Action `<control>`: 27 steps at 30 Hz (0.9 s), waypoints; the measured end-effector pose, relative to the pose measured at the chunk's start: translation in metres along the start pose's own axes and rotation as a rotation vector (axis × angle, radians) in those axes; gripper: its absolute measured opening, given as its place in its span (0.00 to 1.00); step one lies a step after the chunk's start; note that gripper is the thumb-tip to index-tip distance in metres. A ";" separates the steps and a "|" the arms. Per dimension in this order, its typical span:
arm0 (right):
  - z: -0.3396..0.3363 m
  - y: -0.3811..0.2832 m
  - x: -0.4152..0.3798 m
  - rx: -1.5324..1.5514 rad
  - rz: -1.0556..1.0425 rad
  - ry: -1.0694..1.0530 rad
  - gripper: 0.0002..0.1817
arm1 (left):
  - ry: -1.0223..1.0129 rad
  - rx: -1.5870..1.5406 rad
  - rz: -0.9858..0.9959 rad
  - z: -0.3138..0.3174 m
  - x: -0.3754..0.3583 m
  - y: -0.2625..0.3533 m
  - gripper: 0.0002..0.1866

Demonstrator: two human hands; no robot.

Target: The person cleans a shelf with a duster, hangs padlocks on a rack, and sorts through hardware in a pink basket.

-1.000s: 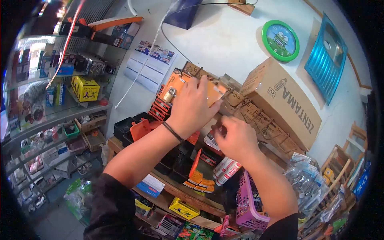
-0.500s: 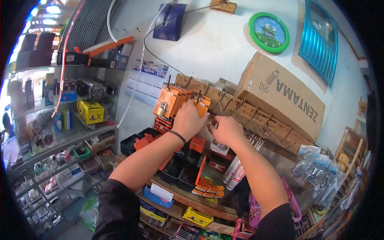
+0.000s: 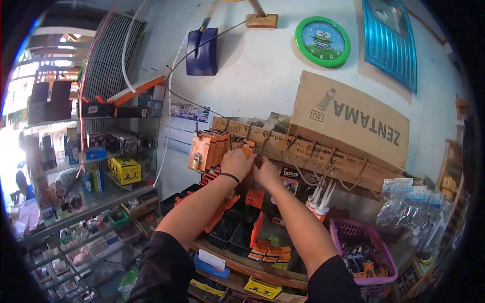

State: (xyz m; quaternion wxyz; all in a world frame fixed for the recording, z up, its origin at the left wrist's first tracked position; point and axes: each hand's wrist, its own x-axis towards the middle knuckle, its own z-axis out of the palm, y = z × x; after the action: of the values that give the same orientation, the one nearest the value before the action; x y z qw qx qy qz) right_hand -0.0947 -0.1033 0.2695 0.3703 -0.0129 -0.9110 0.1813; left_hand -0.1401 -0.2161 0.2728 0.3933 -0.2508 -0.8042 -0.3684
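Note:
My left hand (image 3: 236, 164), with a dark band at the wrist, is closed at an orange card pack (image 3: 248, 146); part of that pack is hidden behind the fingers. Just right of it, my right hand (image 3: 265, 174) has its fingers curled in, nearly touching the left; anything they hold is hidden. Left of my hands hangs a thick row of orange carded packs (image 3: 202, 147), the front one showing a brass padlock (image 3: 196, 161). Behind the hands runs a cardboard strip (image 3: 262, 135) with handwriting and metal hooks.
A large cardboard box (image 3: 353, 111) stands above the strip. Below are black trays (image 3: 225, 230), small orange boxes (image 3: 270, 251), white tubes (image 3: 318, 199) and a purple basket (image 3: 361, 227) of small packs. Glass shelves (image 3: 101, 194) stand left; bagged goods (image 3: 411, 204) hang right.
My view has shifted, so the clock and hooks sit differently in frame. Both hands stay close together by the orange packs, and the right has come closer to the left.

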 end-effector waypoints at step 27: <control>0.008 -0.009 0.006 0.618 0.116 0.054 0.14 | -0.204 0.120 -0.041 -0.005 0.021 -0.005 0.31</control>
State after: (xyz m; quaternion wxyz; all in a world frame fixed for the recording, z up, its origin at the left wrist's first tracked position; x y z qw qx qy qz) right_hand -0.1028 -0.1130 0.2712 0.3699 0.0435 -0.8001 0.4702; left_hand -0.1532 -0.2204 0.2901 0.3162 -0.2463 -0.8656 -0.3002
